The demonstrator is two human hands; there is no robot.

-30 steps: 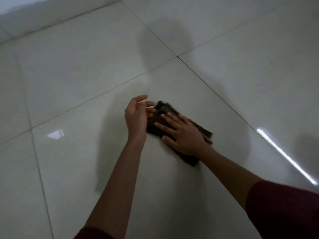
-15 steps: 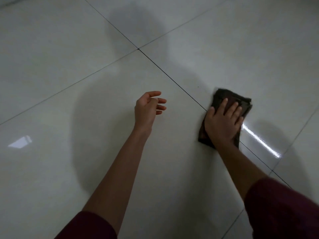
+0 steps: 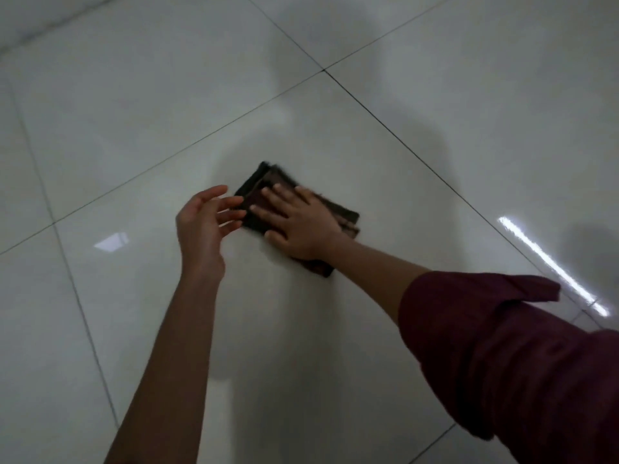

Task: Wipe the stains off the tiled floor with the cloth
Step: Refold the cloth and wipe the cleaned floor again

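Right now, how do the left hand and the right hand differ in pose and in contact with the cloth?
The right hand lies flat, fingers spread, pressing the cloth onto the floor. The left hand stands on edge, fingers loosely open, beside the cloth; contact is unclear. Both are bare and hold nothing.

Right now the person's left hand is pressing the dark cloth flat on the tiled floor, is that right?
Not quite: the head view shows the right hand pressing the dark cloth flat on the tiled floor. The left hand hangs open beside it.
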